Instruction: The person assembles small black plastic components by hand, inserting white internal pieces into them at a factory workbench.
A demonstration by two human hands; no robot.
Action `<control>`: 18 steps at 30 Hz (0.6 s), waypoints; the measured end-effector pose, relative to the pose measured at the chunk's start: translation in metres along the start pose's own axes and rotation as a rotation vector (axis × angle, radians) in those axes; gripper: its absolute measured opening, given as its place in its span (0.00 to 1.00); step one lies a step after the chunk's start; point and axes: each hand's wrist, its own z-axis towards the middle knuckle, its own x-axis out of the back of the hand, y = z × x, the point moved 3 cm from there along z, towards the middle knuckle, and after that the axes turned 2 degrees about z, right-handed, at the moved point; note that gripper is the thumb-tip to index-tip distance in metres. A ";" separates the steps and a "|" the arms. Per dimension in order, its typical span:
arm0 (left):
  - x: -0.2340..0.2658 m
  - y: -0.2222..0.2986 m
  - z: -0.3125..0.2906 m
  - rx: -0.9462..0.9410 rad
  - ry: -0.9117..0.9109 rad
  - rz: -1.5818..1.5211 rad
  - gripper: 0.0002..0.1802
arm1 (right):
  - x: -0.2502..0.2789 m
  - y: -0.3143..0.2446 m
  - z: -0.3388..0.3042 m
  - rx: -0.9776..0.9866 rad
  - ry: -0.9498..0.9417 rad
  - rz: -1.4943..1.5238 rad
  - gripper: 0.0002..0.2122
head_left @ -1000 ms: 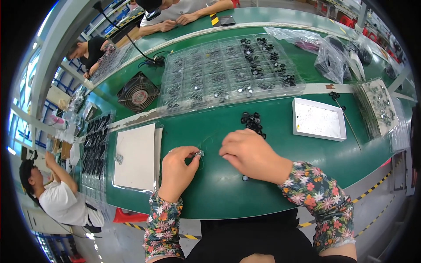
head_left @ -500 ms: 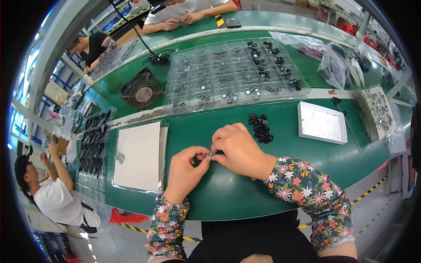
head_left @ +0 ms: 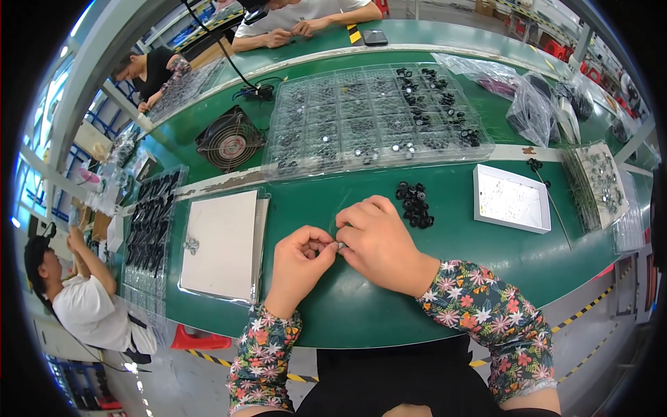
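Note:
Over the green table [head_left: 361, 313], my left hand [head_left: 302, 264] and my right hand [head_left: 382, 243] meet fingertip to fingertip. Between them they pinch a small silvery part [head_left: 340, 245], mostly hidden by the fingers; its exact kind is too small to make out. Just beyond my right hand lies a pile of small round black parts [head_left: 415, 205]. To the left of my left hand, a whitish board in a clear sleeve [head_left: 221, 236] has a few small clear pieces [head_left: 191, 244] on it.
Behind stands a clear compartment tray [head_left: 375, 115] with black parts, beside a fan [head_left: 231, 141]. A white box [head_left: 512, 198] holding tiny pieces sits right, near a thin rod [head_left: 556, 208] and a board with clear parts [head_left: 601, 181]. A tray of black pieces [head_left: 149, 222] lies left. Co-workers sit nearby.
My fingertips have closed in tighter around the small silvery part, which shows less now. My right fingers have curled in more. The view has shifted slightly.

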 end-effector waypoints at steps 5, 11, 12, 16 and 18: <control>-0.002 0.000 0.001 0.032 -0.017 -0.081 0.04 | 0.001 -0.004 -0.003 0.011 0.040 -0.062 0.07; 0.001 -0.006 0.004 0.050 0.002 -0.136 0.07 | 0.012 -0.005 -0.005 0.019 0.022 -0.159 0.04; 0.001 -0.004 0.004 0.015 0.001 0.057 0.07 | 0.014 -0.003 -0.007 0.020 0.024 -0.153 0.04; 0.002 0.009 0.001 -0.113 0.034 0.501 0.09 | 0.028 0.002 -0.015 -0.016 0.074 -0.060 0.06; 0.008 0.021 -0.003 -0.459 0.246 0.750 0.11 | 0.035 0.005 -0.019 -0.023 0.076 -0.033 0.08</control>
